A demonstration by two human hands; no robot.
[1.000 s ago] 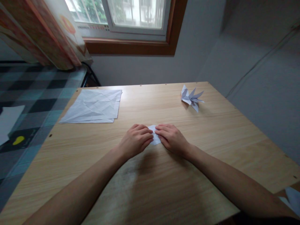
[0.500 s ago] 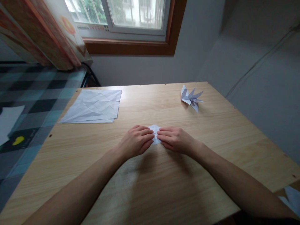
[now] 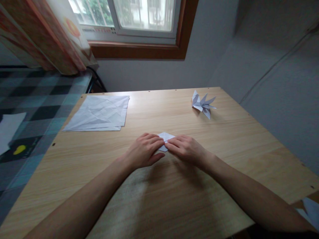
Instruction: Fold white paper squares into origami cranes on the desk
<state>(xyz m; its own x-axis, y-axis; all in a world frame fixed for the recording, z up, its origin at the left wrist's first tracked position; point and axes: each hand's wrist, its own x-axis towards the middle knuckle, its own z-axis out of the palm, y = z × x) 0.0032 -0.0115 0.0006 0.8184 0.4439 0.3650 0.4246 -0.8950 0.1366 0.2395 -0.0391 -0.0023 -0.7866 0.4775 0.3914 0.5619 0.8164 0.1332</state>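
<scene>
A small folded piece of white paper [image 3: 166, 135] lies on the table between my hands, partly covered by their fingers. My left hand [image 3: 149, 149] is open over its left side, the fingers flat on it and the thumb held apart toward me. From the right, my right hand [image 3: 185, 147] has its fingers closed together on the paper at its middle. Fingertips of both hands almost meet there. How far the paper reaches under the fingers is hidden.
The wooden table [image 3: 119, 205] bears creased white sheets [image 3: 102, 113] at the back left and a spiky folded paper piece [image 3: 203, 104] at the back right. A checked cloth surface [image 3: 50, 99] adjoins on the left. Beyond the table are a wall and window [image 3: 147, 16].
My left thumb has lifted away from the paper's near edge. My right hand has turned slightly and its fingertips now press nearer the paper's middle, showing more of its upper right.
</scene>
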